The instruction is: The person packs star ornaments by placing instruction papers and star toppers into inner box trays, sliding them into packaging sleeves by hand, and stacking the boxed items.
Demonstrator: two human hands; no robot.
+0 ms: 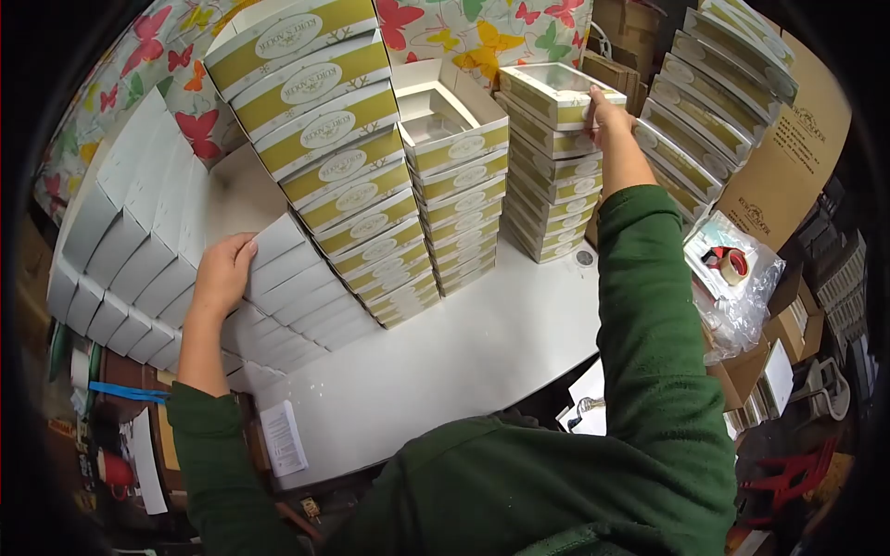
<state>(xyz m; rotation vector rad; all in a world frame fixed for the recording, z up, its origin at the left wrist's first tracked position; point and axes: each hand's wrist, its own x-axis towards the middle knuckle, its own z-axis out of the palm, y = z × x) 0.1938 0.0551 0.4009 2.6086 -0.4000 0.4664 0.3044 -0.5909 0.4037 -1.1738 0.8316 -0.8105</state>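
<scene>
My right hand grips the near right corner of a gold-and-white gift box with a clear window in its lid. That box sits on top of a stack of similar boxes. On the left, my left hand has its fingers closed over the upper edge of a plain white box, at the top of a pile of such boxes. Between the hands rise a tall stack of gold-and-white trays and a lower stack whose top tray is open, with a white frame insert inside.
More white boxes are stacked at far left. The white table carries a printed paper. Leaning gold boxes, a large cardboard carton, and tape on plastic bags lie to the right. A butterfly-print curtain hangs behind.
</scene>
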